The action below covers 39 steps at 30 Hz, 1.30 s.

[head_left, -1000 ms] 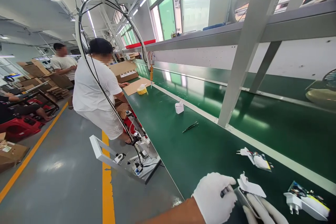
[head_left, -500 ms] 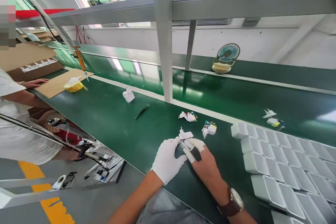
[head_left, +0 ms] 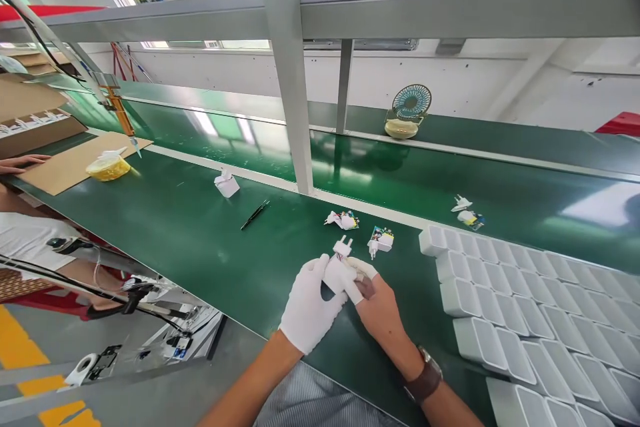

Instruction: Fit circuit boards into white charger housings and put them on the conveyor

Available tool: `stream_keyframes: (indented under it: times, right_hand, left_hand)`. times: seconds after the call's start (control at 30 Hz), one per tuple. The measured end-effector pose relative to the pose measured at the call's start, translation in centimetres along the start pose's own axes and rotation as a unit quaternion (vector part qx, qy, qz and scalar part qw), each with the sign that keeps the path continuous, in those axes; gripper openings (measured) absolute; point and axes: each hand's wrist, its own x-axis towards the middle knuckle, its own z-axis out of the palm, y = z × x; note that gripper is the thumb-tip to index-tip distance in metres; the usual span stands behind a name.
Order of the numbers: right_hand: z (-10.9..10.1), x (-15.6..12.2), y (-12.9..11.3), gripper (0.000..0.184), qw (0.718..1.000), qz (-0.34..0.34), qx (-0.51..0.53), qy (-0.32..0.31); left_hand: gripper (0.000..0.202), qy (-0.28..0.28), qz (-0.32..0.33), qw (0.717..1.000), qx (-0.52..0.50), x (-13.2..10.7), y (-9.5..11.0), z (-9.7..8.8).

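Note:
My left hand (head_left: 306, 305), in a white glove, is closed around one side of a white plastic charger housing (head_left: 333, 273). My right hand (head_left: 377, 300), with white coverings on some fingers and a watch at the wrist, grips the other side. A white two-pin plug piece (head_left: 343, 247) sits at the housing's far end, with thin dark and red wires just below it. Fingers hide much of the housing. Just beyond lie two plug pieces with circuit boards, one at the left (head_left: 343, 219) and one at the right (head_left: 381, 240).
Rows of white housings (head_left: 500, 307) fill the bench's right side. Black tweezers (head_left: 255, 215) and a folded white piece (head_left: 227, 183) lie left. Another plug and board (head_left: 470, 217) lie beyond the rail. An orange dispenser (head_left: 121, 113) hangs near a co-worker's hand (head_left: 23, 161); a post (head_left: 290, 80) rises ahead.
The housing has turned in my hands: its hollow grey inside showed before, and now a white outer face shows. The plug piece stands more upright at its end. My view has swung right.

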Motion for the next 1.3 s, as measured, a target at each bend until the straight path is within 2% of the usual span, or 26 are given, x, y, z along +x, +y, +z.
stream_keyframes:
  times: [0.07,0.2,0.4,0.73,0.9,1.0,1.1,1.17,1.23,1.3]
  right_hand:
    - [0.2,0.0,-0.6,0.043,0.985,0.078,0.154,-0.028]
    - [0.9,-0.3,-1.3,0.035,0.946,0.148,0.278,-0.078]
    - [1.2,-0.7,-1.5,0.026,0.931,0.180,0.310,-0.065]
    - [1.1,-0.6,-1.3,0.029,0.929,0.180,0.313,-0.077]
    - [1.0,-0.4,-1.8,0.033,0.944,0.162,0.279,-0.071]
    - [0.9,-0.3,-2.2,0.034,0.964,0.119,0.235,-0.035]
    - [1.1,-0.4,-2.1,0.043,0.992,0.035,0.122,0.007]
    - [1.2,-0.8,-1.6,0.050,0.999,-0.027,0.027,-0.009]
    - [1.3,-1.4,-0.9,0.051,0.992,-0.091,-0.076,-0.046]
    - [1.2,-2.1,-0.3,0.052,0.970,-0.148,-0.178,-0.069]
  left_hand:
    - [0.069,0.043,-0.009,0.998,-0.036,-0.3,0.6,0.2]
    - [0.071,0.065,-0.022,0.994,-0.084,-0.4,2.4,-0.2]
    - [0.075,0.041,-0.046,0.993,-0.098,0.0,3.6,-0.5]
    - [0.075,0.056,0.003,0.996,-0.076,0.0,2.8,0.3]
    - [0.073,0.047,0.010,0.997,-0.062,0.1,2.9,-0.2]
    - [0.068,0.041,0.030,0.999,-0.002,0.2,2.5,-0.7]
    - [0.061,0.042,0.053,0.994,0.086,0.6,1.3,-1.1]
    - [0.061,0.051,0.056,0.990,0.123,1.1,0.6,-1.3]
    - [0.061,0.061,0.048,0.989,0.126,1.5,0.2,-1.4]
    - [0.053,0.058,0.034,0.994,0.085,1.6,0.2,-1.6]
